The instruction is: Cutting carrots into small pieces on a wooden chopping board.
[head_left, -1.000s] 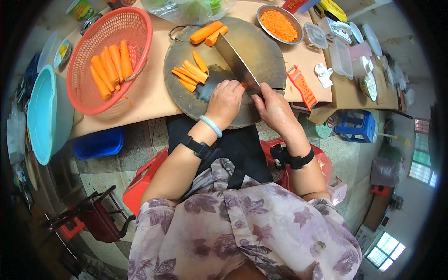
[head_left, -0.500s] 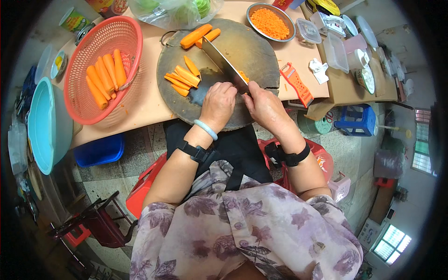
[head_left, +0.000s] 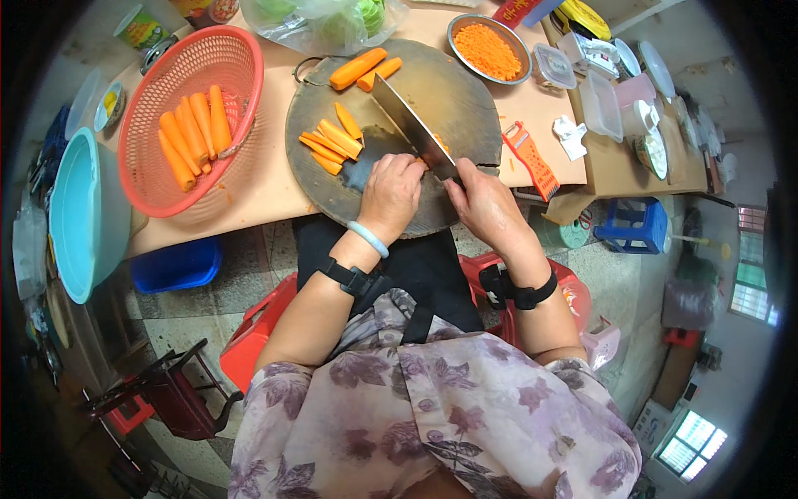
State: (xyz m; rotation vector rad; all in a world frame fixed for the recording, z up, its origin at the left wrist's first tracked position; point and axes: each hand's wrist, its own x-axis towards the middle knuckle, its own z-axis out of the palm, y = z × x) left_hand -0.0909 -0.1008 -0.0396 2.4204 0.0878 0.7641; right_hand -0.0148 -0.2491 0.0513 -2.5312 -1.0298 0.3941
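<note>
My right hand (head_left: 486,204) grips the handle of a cleaver (head_left: 413,126), its broad blade slanting away to the far left over a round wooden chopping board (head_left: 465,96). Close beside the blade, my left hand (head_left: 391,193) has its fingers curled down on a carrot piece (head_left: 422,164), mostly hidden by the fingers. A little cut carrot shows past the blade's right side. On the board's left lie several carrot sticks (head_left: 337,137). Farther back rest a peeled carrot (head_left: 357,68) and a shorter carrot piece (head_left: 379,75).
Peeled carrots (head_left: 195,129) lie in a red mesh basket (head_left: 137,141) at left. A metal bowl of diced carrot (head_left: 486,51) stands behind the board. An orange-red grater (head_left: 532,160) lies right, a bag of green vegetables (head_left: 324,21) behind, a turquoise basin (head_left: 75,216) far left.
The whole view has shifted slightly. The cleaver has moved a little to the right relative to my left hand, and more of the carrot piece shows at the left fingertips.
</note>
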